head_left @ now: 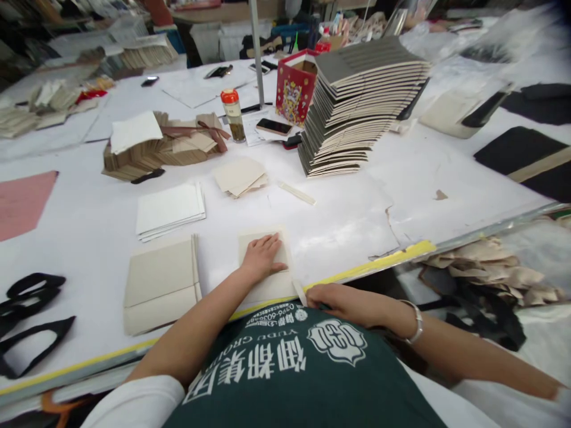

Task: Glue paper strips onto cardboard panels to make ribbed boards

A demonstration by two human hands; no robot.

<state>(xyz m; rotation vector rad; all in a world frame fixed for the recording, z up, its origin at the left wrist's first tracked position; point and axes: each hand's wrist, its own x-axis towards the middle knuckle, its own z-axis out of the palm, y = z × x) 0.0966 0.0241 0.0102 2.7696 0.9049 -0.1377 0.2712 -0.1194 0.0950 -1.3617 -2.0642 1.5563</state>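
A beige, rectangular piece of fabric-like sheet (pixel 274 290) lies flat at the near edge of a white-covered table (pixel 348 220), just in front of the person; clock positions here are read from it, twelve pointing away from the body. The left hand (pixel 263 255) rests palm down on it, fingers stretched and nearly side by side, thumb apart toward three o'clock. The right hand (pixel 332 299), a silver-coloured bracelet (pixel 418 324) on its wrist, is curled at four o'clock, by the lower end of a narrow, pale strip (pixel 298 288) along the sheet's right side. Its fingertips are hidden, so I cannot tell whether they pinch the strip.

At nine o'clock sits a neat stack of beige rectangular pieces (pixel 163 270), and at ten a stack of white sheets (pixel 169 208). A small, loose pile of cream pieces (pixel 241 175) lies between eleven and twelve. Toward one o'clock are some thin, cream strips (pixel 298 194) and, farther off, a tall, leaning stack of dark grey pieces with pale edges (pixel 357 113). Well away at twelve stand a red, printed box (pixel 294 89) and, slightly left of it, a clear bottle with an orange lid (pixel 234 116).
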